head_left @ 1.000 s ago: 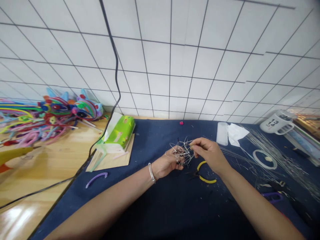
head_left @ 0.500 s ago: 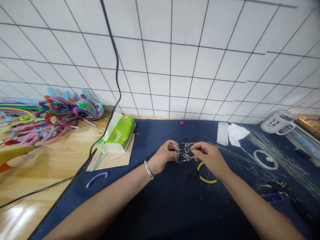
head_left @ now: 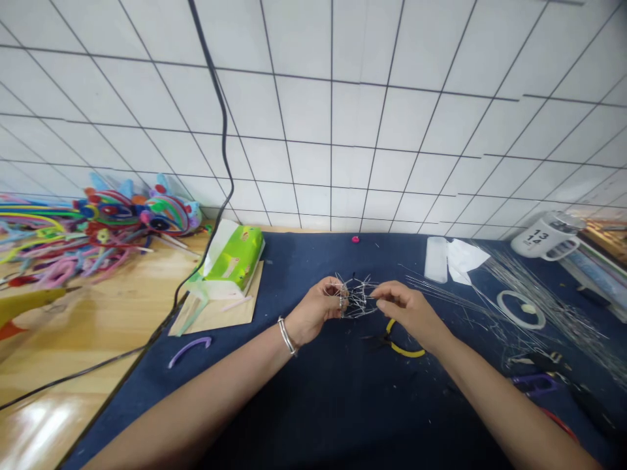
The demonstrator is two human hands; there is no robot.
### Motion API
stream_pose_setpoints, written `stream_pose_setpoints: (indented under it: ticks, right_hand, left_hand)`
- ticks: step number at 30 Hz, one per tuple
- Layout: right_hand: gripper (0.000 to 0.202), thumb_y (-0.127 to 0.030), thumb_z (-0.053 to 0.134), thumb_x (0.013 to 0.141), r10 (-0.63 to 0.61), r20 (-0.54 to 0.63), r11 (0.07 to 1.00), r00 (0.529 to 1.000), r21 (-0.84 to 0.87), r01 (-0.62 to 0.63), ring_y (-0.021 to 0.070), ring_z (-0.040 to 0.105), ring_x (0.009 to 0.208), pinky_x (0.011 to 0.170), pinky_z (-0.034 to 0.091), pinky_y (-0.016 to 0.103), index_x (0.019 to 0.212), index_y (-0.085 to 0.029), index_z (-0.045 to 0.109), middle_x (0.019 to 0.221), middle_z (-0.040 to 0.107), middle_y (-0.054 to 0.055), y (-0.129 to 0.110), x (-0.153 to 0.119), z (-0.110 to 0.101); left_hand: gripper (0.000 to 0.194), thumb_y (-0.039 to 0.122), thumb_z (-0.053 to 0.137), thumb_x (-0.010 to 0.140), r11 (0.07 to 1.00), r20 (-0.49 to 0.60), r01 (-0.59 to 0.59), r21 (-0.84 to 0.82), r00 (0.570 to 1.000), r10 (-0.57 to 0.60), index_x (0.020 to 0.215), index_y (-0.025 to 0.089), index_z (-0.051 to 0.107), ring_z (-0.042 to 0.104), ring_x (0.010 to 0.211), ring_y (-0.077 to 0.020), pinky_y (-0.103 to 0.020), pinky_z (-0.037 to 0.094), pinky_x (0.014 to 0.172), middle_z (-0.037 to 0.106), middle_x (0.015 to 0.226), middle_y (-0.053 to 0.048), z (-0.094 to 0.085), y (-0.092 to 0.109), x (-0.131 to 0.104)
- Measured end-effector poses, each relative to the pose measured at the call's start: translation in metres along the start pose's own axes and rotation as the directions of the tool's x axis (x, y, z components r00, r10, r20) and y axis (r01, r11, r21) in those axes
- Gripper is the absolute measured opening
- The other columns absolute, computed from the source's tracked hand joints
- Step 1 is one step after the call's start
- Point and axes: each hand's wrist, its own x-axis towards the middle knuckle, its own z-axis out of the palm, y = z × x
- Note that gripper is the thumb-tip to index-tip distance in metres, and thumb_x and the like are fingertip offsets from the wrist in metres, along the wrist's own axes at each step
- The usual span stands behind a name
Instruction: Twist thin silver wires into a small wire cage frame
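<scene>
A small cage-like frame of thin silvery wire [head_left: 361,299], with loose ends sticking out, is held up over the dark blue cloth. My left hand [head_left: 321,305], with a silver bangle on its wrist, grips the frame's left side between thumb and fingers. At the frame's right edge, my right hand [head_left: 404,307] has its thumb and forefinger closed about a wire end; the exact contact is too small to see. Yellow-handled pliers [head_left: 407,352] lie on the cloth just below my right hand, their handles apart.
Long loose wires [head_left: 533,281] and a white coil [head_left: 504,312] spread to the right, near a white mug [head_left: 539,238]. A green tissue pack [head_left: 238,258] lies left, by a black cable [head_left: 226,143] and colourful pipe cleaners [head_left: 63,241]. A purple strip [head_left: 189,349] lies on the cloth.
The wire frame has turned slightly in my left hand. My right fingers have shifted a little at its right edge and look looser. The pliers have stayed put.
</scene>
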Motion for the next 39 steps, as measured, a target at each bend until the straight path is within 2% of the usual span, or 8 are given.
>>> stream_pose_setpoints:
  ticks: [7,12,18,22,28,32,35,39]
  right_hand:
    - [0.039,-0.027,0.060,0.075,-0.013,0.171,0.999,0.985,0.053,0.004,0.0164,0.054,0.080,0.066,0.046,0.028,0.114,-0.026,0.056,0.101,0.055,0.004,0.009,0.001,0.007]
    - [0.049,-0.023,0.061,0.073,-0.026,0.229,0.996,0.973,0.092,0.005,0.0133,0.052,0.076,0.064,0.045,0.026,0.121,-0.029,0.051,0.107,0.049,0.004,0.017,0.002,0.016]
    - [0.045,-0.027,0.065,0.071,0.020,0.267,0.994,0.963,0.099,-0.048,0.0115,0.049,0.069,0.065,0.042,0.026,0.115,-0.028,0.054,0.090,0.050,0.000,0.021,0.002,0.017]
    - [0.031,-0.028,0.069,0.068,0.033,0.314,0.979,0.949,0.183,-0.095,0.0106,0.047,0.064,0.061,0.040,0.024,0.096,-0.022,0.057,0.076,0.050,-0.002,0.020,0.002,0.015]
    - [0.021,-0.031,0.066,0.070,0.067,0.196,0.994,0.978,0.077,-0.083,0.0085,0.039,0.054,0.053,0.033,0.023,0.066,-0.017,0.051,0.060,0.044,-0.005,0.013,0.001,0.007]
    - [0.023,-0.033,0.062,0.074,0.075,0.029,0.994,0.997,0.075,-0.077,0.0098,0.043,0.054,0.055,0.035,0.024,0.063,-0.018,0.049,0.057,0.046,-0.004,0.014,0.001,0.001]
    - [0.023,-0.033,0.060,0.075,0.089,-0.053,0.984,0.995,0.163,-0.079,0.0119,0.049,0.060,0.059,0.039,0.026,0.062,-0.019,0.047,0.062,0.052,-0.003,0.017,0.002,0.000]
    - [0.026,-0.032,0.063,0.070,0.138,-0.073,0.949,0.988,0.296,-0.111,0.0153,0.054,0.073,0.060,0.043,0.027,0.058,-0.018,0.045,0.081,0.059,0.002,0.014,0.004,0.000]
  left_hand:
    - [0.025,0.006,0.065,0.063,0.999,0.022,0.030,0.026,0.999,-0.031,0.082,0.016,0.052,0.053,0.059,-0.0064,-0.019,0.042,0.053,0.055,0.077,0.002,0.001,-0.001,-0.003]
    - [0.026,0.007,0.067,0.063,0.997,0.044,0.067,0.027,0.997,-0.068,0.082,0.016,0.051,0.055,0.062,-0.0082,-0.020,0.042,0.056,0.057,0.077,0.001,0.005,-0.002,-0.006]
    - [0.028,0.008,0.069,0.062,0.994,0.048,0.092,0.051,0.994,-0.094,0.081,0.016,0.050,0.054,0.058,-0.0080,-0.019,0.040,0.052,0.056,0.071,0.002,0.010,-0.005,-0.008]
    - [0.029,0.006,0.068,0.060,0.992,0.067,0.116,0.053,0.991,-0.119,0.082,0.015,0.052,0.052,0.057,-0.0069,-0.019,0.039,0.052,0.055,0.070,0.002,0.011,-0.006,-0.007]
    - [0.027,0.001,0.061,0.060,0.996,0.056,0.087,-0.010,0.995,-0.087,0.081,0.016,0.053,0.049,0.055,-0.0050,-0.018,0.038,0.051,0.053,0.072,0.003,0.003,-0.002,-0.005]
    - [0.025,0.001,0.058,0.060,0.997,-0.028,0.073,-0.004,0.997,-0.073,0.079,0.016,0.052,0.051,0.057,-0.0068,-0.020,0.040,0.054,0.052,0.068,0.003,-0.003,0.001,-0.003]
    - [0.025,0.002,0.060,0.059,0.999,-0.088,0.050,0.019,0.995,-0.048,0.078,0.016,0.052,0.054,0.061,-0.0083,-0.020,0.041,0.056,0.054,0.070,0.002,-0.007,0.001,-0.002]
    - [0.026,0.004,0.061,0.060,0.994,-0.198,-0.071,0.084,0.976,0.087,0.082,0.018,0.054,0.054,0.066,-0.0092,-0.021,0.042,0.062,0.056,0.073,0.002,-0.010,-0.002,0.001]
